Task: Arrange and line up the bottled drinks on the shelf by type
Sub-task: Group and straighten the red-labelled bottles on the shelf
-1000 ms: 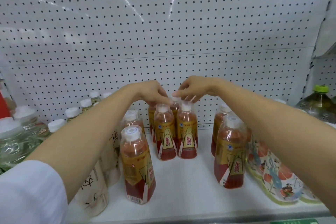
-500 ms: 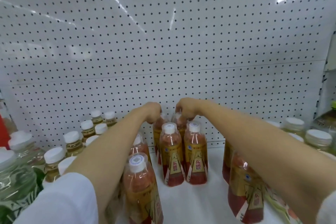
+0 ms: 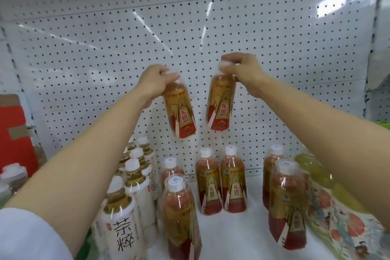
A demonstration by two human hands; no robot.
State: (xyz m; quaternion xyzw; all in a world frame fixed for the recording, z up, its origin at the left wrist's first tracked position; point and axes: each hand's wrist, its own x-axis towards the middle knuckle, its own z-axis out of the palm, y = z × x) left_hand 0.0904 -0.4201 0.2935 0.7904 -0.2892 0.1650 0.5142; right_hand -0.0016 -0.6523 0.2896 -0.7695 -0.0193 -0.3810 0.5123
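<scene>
Two red-and-gold bottles hung mid-frame above the shelf (image 3: pixel 242 236): the left bottle (image 3: pixel 180 110) pinched at its cap by the left hand (image 3: pixel 153 84), the right bottle (image 3: pixel 221 103) likewise by the right hand (image 3: pixel 242 69). Half a second before, both stood at the back. Next, probably, each needs setting into a matching row below (image 3: pixel 221 181).

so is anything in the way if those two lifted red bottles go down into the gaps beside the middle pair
Nothing visible blocks either one. The left hand and right hand hold one red bottle each clear above the shelf. Bare shelf shows on both sides of the standing middle pair.
</scene>
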